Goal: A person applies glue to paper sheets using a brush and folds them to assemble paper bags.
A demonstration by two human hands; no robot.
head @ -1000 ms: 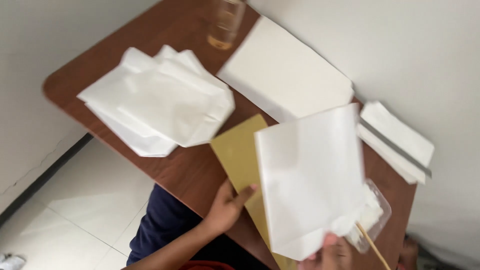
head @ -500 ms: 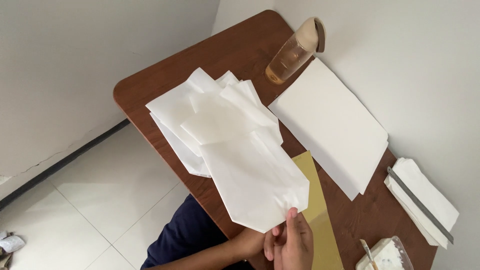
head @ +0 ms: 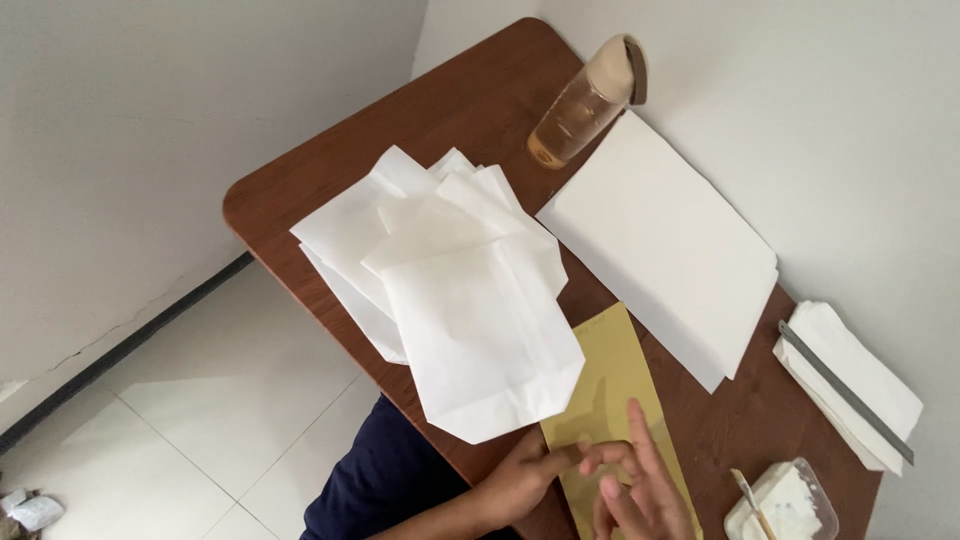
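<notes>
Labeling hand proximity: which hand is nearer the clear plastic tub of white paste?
Right hand: it hovers over the yellow sheet, just left of the tub. Left hand lies farther left, at the table edge.

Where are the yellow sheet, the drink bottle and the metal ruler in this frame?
yellow sheet [head: 612,380]: head view, on its bare upper middle.
drink bottle [head: 572,118]: head view, on its clear body.
metal ruler [head: 845,392]: head view, midway along its strip.
</notes>
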